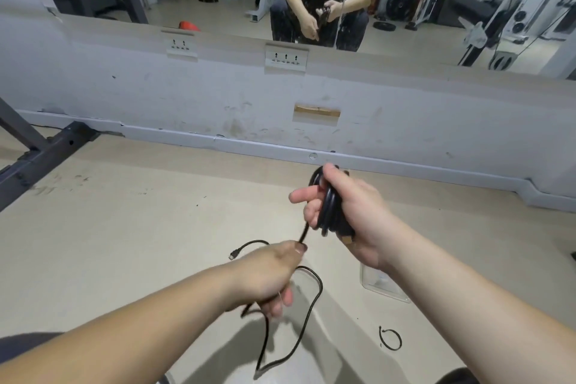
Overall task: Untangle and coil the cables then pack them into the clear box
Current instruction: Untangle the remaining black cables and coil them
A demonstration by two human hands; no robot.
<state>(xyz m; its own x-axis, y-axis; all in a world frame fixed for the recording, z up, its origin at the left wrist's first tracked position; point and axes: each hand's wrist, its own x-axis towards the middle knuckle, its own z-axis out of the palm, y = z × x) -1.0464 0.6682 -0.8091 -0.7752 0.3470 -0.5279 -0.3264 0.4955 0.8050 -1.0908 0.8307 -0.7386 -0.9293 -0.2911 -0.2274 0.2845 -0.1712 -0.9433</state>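
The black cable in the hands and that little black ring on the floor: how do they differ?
The black cable is thick and long, part coiled in the right hand, the rest trailing through the left hand. The little ring is thin, a single open loop lying untouched on the floor. Both are black.
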